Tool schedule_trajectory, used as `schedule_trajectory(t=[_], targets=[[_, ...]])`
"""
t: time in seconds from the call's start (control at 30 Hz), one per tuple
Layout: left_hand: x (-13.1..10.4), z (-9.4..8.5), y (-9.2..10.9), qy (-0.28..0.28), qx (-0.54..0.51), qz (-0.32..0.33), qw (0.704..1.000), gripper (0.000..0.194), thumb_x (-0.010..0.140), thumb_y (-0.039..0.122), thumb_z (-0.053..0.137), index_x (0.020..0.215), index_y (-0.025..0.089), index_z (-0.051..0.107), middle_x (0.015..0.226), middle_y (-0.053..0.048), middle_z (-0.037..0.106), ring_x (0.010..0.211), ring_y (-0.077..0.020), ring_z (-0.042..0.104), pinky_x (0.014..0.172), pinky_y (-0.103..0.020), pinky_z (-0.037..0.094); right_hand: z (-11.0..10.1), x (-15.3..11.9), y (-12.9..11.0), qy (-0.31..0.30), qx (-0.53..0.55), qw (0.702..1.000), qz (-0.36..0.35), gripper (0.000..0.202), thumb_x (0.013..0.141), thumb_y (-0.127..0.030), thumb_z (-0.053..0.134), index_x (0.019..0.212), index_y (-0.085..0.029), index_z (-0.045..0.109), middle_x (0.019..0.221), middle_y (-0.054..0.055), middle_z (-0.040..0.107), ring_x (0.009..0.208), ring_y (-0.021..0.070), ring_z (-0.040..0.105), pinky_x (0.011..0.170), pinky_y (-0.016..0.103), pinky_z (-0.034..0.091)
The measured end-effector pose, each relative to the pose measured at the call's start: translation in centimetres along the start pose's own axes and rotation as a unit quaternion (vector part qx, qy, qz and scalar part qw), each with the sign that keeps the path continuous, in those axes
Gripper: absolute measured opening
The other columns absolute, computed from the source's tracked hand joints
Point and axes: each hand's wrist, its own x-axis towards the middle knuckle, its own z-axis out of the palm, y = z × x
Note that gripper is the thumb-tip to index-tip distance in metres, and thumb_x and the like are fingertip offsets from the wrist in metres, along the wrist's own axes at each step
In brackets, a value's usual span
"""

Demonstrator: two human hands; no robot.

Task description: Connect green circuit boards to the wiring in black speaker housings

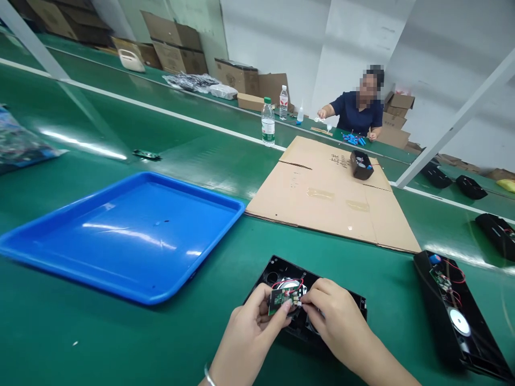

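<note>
My left hand (pixel 257 321) grips a small green circuit board (pixel 278 301) between thumb and fingers, above a black speaker housing (pixel 277 265) on the green table. Red wires (pixel 295 283) run near the board's top edge. My right hand (pixel 332 311) is closed in a pinch at a small white connector (pixel 298 304) on the board's right edge; how far it is plugged in cannot be told. A round silver speaker shows partly behind the board. The hands hide part of the housing.
A blue tray (pixel 132 236) lies left, with a loose board (pixel 147 155) behind it. Flat cardboard (pixel 322 187) lies ahead, bearing a black unit (pixel 361 164). Another open housing (pixel 454 305) stands right. Bottles (pixel 268 123) stand beyond; a person (pixel 358 110) sits across the table.
</note>
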Motion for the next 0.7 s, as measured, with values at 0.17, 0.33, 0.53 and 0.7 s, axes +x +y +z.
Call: schedule_trajectory(t=[0.17, 0.33, 0.53, 0.7], targets=[[0.6, -0.1, 0.3, -0.016, 0.039, 0.008, 0.999, 0.021, 0.074, 0.039, 0.059, 0.070, 0.020, 0.052, 0.067, 0.001, 0.067, 0.065, -0.0202, 0.068, 0.061, -0.031, 0.061, 0.6, -0.3, 0.0, 0.058, -0.093, 0.991, -0.072, 0.024, 0.087, -0.007, 0.041, 0.072, -0.016, 0.056, 0.067, 0.002, 0.052, 0.060, 0.0140, 0.047, 0.053, 0.025, 0.037], [0.9, 0.4, 0.6, -0.020, 0.052, 0.020, 0.998, 0.017, 0.072, 0.037, 0.058, 0.068, 0.021, 0.052, 0.063, 0.001, 0.067, 0.062, -0.0202, 0.067, 0.057, -0.029, 0.059, 0.9, -0.3, -0.9, 0.118, -0.190, 0.967, -0.124, 0.038, 0.089, -0.004, 0.030, 0.060, -0.016, 0.050, 0.059, 0.001, 0.045, 0.052, 0.0136, 0.037, 0.050, 0.027, 0.027], [0.6, 0.5, 0.3, -0.027, 0.039, 0.011, 0.999, 0.018, 0.073, 0.037, 0.057, 0.066, 0.023, 0.049, 0.060, 0.002, 0.064, 0.061, -0.0200, 0.068, 0.058, -0.029, 0.059, 1.8, -0.6, -2.1, 0.158, -0.261, 0.942, -0.142, 0.039, 0.086, 0.001, 0.030, 0.056, -0.016, 0.048, 0.056, 0.002, 0.041, 0.051, 0.0148, 0.035, 0.052, 0.030, 0.024], [0.8, 0.5, 0.7, -0.028, 0.010, -0.007, 1.000, 0.019, 0.072, 0.038, 0.058, 0.065, 0.023, 0.048, 0.066, 0.001, 0.069, 0.065, -0.0217, 0.070, 0.058, -0.029, 0.060, 1.6, -0.6, -1.9, 0.158, -0.238, 0.953, -0.100, 0.035, 0.087, -0.001, 0.034, 0.060, -0.015, 0.051, 0.057, 0.001, 0.043, 0.051, 0.0135, 0.037, 0.050, 0.027, 0.026]])
